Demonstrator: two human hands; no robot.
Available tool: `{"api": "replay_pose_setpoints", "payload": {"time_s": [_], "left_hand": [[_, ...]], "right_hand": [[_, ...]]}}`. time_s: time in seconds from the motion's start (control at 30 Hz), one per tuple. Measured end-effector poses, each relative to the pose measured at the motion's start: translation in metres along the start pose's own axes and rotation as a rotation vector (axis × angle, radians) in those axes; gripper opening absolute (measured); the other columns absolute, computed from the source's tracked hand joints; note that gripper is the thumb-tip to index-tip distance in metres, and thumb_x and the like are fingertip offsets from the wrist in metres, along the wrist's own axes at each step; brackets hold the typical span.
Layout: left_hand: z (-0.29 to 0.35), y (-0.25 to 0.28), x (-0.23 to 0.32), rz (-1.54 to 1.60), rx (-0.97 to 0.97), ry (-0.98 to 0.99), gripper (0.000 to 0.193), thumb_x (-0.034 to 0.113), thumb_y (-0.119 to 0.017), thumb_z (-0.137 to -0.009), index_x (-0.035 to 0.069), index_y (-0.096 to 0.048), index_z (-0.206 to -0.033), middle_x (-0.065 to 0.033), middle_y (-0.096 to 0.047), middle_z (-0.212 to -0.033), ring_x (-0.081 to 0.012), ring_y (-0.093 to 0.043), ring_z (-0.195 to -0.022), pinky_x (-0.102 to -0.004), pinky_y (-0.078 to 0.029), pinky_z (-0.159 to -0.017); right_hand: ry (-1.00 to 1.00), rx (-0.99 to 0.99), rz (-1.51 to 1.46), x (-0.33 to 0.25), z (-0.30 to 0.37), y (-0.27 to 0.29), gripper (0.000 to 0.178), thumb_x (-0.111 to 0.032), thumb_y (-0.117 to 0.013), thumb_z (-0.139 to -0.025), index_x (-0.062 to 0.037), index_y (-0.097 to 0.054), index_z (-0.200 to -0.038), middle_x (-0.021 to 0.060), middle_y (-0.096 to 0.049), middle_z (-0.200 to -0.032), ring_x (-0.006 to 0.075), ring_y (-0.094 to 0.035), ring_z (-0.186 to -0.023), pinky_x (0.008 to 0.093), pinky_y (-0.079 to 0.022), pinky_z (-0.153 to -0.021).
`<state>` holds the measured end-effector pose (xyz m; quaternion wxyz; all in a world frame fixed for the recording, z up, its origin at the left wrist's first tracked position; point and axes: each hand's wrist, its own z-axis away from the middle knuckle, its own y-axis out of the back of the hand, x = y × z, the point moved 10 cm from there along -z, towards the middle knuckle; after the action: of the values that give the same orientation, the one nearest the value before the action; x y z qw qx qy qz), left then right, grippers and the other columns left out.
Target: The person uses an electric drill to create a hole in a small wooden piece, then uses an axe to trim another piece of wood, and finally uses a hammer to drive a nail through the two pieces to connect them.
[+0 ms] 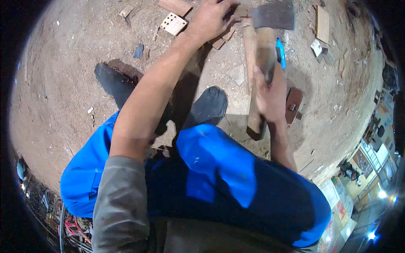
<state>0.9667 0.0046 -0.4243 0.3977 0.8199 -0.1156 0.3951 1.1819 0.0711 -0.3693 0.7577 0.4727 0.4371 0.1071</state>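
My right hand (270, 95) grips the wooden handle of a hatchet (273, 16), its dark metal head raised near the top of the view. My left hand (209, 19) reaches forward and presses on a small piece of wood (223, 40) lying on the dirt ground just left of the hatchet head. A long wooden plank (252, 84) lies on the ground under the handle, running toward my right foot (206, 107). I squat in blue trousers, with my left foot (112, 82) to the left.
Wood scraps litter the dirt ground: a pale block with holes (173, 23), a flat board (322, 23), a reddish piece (294, 103). A blue-handled tool (281, 52) lies beside the plank. Cluttered stalls and lights sit at the lower right rim.
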Motion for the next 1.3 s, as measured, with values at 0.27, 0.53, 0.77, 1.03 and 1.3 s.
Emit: {"api": "replay_pose_setpoints", "payload": {"time_s": [0.27,0.53,0.77,1.03,1.3], "left_hand": [[0.004,0.000,0.012,-0.103,0.038,-0.056,0.039,0.011,-0.073,-0.083,0.004,-0.067,-0.121,-0.0154,-0.062,-0.110,-0.0380,-0.056,-0.105,-0.0466,-0.049,-0.090],[0.001,-0.004,0.002,-0.063,-0.025,-0.065,0.046,0.021,-0.079,-0.084,0.006,-0.070,-0.126,-0.0156,-0.063,-0.114,-0.0378,-0.055,-0.105,-0.0469,-0.048,-0.092],[0.000,-0.011,0.004,-0.102,-0.009,-0.115,0.044,0.019,-0.075,-0.085,0.008,-0.068,-0.127,-0.0139,-0.063,-0.116,-0.0375,-0.055,-0.106,-0.0475,-0.047,-0.094],[0.006,-0.008,0.004,-0.111,-0.007,-0.057,0.060,0.007,-0.073,-0.080,0.002,-0.053,-0.136,-0.0212,-0.060,-0.119,-0.0425,-0.052,-0.114,-0.0489,-0.046,-0.100],[0.002,0.000,0.012,-0.015,-0.040,0.011,0.063,0.015,-0.081,-0.080,0.004,-0.054,-0.136,-0.0198,-0.060,-0.122,-0.0422,-0.053,-0.116,-0.0491,-0.046,-0.099]], "right_hand": [[-0.114,0.125,-0.270,-0.002,0.009,0.034,0.043,-0.023,-0.064,-0.102,0.0062,-0.053,-0.131,0.0197,-0.069,-0.099,0.0244,-0.069,-0.086,0.0361,-0.054,-0.076],[-0.051,0.015,-0.039,0.007,0.003,0.010,0.050,-0.027,-0.065,-0.099,0.0068,-0.051,-0.134,0.0313,-0.068,-0.108,0.0471,-0.070,-0.098,0.0489,-0.054,-0.083],[-0.116,0.162,-0.142,0.005,0.008,0.024,0.042,-0.023,-0.066,-0.100,0.0059,-0.051,-0.127,0.0275,-0.069,-0.100,0.0421,-0.071,-0.092,0.0453,-0.055,-0.080],[-0.067,0.013,-0.359,-0.003,0.022,0.008,0.051,-0.026,-0.066,-0.101,0.0054,-0.050,-0.137,0.0246,-0.068,-0.116,0.0299,-0.067,-0.107,0.0408,-0.050,-0.093],[-0.150,0.001,0.114,0.010,0.018,-0.007,0.053,-0.029,-0.063,-0.101,0.0046,-0.047,-0.139,0.0266,-0.068,-0.100,0.0408,-0.070,-0.084,0.0471,-0.054,-0.081]]}}
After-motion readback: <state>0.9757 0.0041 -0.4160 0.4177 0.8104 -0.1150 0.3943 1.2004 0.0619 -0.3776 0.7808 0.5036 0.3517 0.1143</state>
